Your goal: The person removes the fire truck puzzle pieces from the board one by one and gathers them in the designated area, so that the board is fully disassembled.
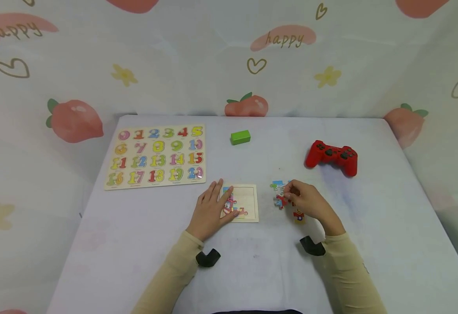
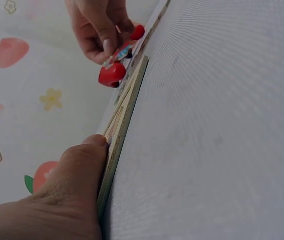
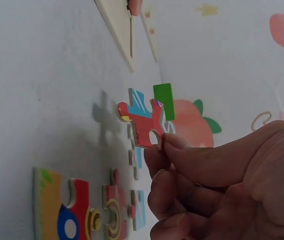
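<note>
R hand (image 1: 309, 200) pinches pc (image 3: 143, 125) by its edge above table (image 1: 252, 257), R of tray (image 1: 256, 203); edge-only hold, so may twist/drop. L hand (image 1: 212, 209) splayed on tray; a nudge cd shift laid pcs (image 1: 230, 205).

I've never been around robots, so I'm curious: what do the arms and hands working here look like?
They're a person's, not a robot's. The left hand and right hand wear no gloves. Long beige sleeves reach to the wrists, and a small, black, angular piece shows at each wrist.
</note>
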A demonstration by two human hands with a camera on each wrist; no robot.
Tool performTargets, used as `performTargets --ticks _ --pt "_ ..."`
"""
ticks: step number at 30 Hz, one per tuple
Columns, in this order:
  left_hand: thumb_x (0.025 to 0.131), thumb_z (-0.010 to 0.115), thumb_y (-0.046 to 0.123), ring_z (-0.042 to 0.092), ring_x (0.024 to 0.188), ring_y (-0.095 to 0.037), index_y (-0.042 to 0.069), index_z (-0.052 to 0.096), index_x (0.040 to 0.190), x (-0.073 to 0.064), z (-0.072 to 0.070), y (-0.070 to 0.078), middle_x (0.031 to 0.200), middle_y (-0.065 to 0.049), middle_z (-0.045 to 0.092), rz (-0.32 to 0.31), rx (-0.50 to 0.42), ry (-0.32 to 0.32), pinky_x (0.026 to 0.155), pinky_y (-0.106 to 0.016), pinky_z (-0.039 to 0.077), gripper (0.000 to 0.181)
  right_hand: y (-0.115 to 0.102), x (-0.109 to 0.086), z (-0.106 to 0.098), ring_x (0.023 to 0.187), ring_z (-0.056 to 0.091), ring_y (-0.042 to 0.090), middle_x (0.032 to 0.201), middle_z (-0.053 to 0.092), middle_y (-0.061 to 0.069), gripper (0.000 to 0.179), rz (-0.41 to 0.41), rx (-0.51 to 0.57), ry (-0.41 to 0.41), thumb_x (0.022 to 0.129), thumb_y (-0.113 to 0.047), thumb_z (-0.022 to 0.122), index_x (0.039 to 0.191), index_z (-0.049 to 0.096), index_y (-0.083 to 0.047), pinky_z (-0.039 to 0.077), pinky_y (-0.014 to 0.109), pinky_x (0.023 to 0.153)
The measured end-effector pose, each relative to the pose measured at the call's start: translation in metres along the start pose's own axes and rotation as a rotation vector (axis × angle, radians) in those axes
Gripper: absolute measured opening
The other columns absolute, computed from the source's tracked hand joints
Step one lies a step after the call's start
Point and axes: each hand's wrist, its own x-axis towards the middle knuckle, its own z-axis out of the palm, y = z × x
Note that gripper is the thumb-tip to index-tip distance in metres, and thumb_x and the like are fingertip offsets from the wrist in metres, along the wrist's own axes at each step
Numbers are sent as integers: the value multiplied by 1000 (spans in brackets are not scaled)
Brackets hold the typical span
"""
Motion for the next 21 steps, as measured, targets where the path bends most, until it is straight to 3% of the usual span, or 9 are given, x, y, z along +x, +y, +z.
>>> performTargets --ticks 15,21 --pt "91 53 58 14 147 -28 22 32 151 0 0 0 160 -9 17 2 -15 -1 113 -49 22 73 8 8 10 65 52 17 83 65 7 5 30 -31 12 94 -8 59 96 59 -3 46 31 60" --pt "90 52 59 14 147 -28 23 31 151 0 0 -1 160 -9 16 4 -6 2 113 -49 23 74 6 4 13 77 54 18 91 59 7 16 15 -121 40 88 -13 68 100 61 -4 47 30 67"
